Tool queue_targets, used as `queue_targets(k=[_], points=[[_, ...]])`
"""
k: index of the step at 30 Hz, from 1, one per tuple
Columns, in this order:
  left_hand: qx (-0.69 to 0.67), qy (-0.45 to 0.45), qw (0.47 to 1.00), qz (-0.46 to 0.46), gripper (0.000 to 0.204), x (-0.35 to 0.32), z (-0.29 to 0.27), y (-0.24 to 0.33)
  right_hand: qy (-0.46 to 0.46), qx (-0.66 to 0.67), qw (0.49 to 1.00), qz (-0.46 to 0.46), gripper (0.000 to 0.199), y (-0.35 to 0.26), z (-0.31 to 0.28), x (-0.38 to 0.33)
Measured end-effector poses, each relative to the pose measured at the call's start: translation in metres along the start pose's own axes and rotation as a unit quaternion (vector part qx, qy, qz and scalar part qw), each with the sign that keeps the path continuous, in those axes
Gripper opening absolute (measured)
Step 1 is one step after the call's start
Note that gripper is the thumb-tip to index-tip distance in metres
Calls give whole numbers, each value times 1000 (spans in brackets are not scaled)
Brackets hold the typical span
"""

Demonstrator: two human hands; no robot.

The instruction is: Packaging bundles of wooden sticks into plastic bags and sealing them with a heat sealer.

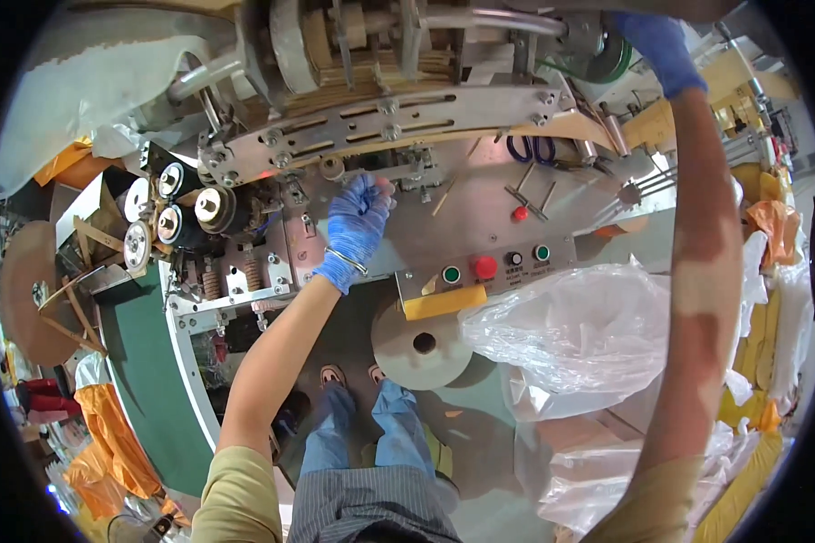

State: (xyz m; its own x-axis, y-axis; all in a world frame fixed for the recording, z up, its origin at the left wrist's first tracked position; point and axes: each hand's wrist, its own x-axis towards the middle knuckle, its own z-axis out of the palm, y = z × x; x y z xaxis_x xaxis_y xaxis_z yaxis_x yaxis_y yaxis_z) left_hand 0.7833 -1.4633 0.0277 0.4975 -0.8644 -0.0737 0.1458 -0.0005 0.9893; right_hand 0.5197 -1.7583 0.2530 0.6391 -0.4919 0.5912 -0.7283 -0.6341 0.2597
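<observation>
Head view looks down on a person standing at a metal machine (480,208) with two gloved hands raised. Left hand (358,222), in a blue glove, is curled into a fist against the machine's face, closed on a small part just below the curved slotted metal plate (398,122); what it grips is too small to make out. Right hand (661,45), also blue-gloved, reaches far up to the machine's upper right corner, and whether it is closed on anything cannot be told. Blue-handled scissors (532,147) lie on the panel between the hands. Below sit a red button (485,267), a green button (451,274) and clear plastic bags (570,330).
</observation>
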Motion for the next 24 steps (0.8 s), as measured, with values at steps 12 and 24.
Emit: queue_targets(k=[12, 24], points=[[99, -70, 990, -74, 13, -83, -55, -26, 183, 195, 943, 197, 22, -92, -24, -81], [-40, 73, 962, -261, 7, -231, -150, -44, -64, -89, 986, 124, 23, 56, 25, -81]])
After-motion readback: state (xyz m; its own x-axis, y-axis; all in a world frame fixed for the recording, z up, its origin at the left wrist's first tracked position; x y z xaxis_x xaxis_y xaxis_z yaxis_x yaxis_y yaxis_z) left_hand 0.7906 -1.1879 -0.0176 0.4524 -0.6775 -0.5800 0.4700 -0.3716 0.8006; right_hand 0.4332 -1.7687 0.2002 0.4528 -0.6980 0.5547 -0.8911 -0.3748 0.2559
